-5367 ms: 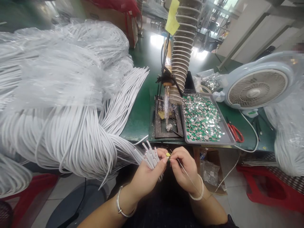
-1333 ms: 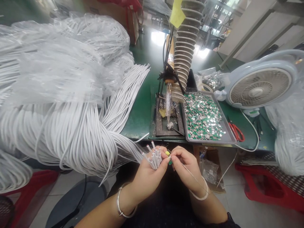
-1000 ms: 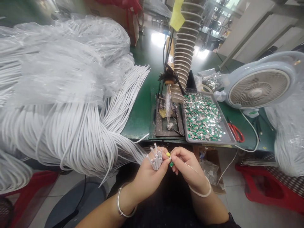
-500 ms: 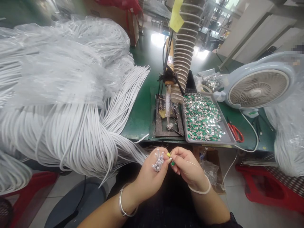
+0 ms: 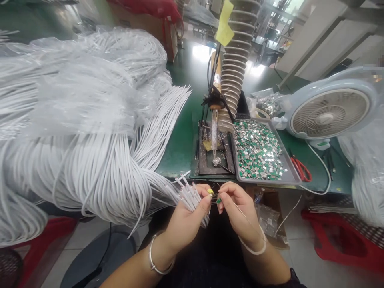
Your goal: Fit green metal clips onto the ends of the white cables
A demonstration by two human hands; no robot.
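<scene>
Left hand (image 5: 185, 222) clamped round white cables (image 5: 189, 196); right hand (image 5: 241, 206), just apart, pinches small green piece (image 5: 219, 201), thin wire (image 5: 244, 216) running toward wrist.

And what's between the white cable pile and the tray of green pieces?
The head view shows a strip of green tabletop, then a soldering iron pointing down over a dark frame, beside a ridged hose.

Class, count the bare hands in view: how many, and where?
2: the left hand around white cables; the right hand beside it, pinching a green piece. More may be hidden.
</scene>
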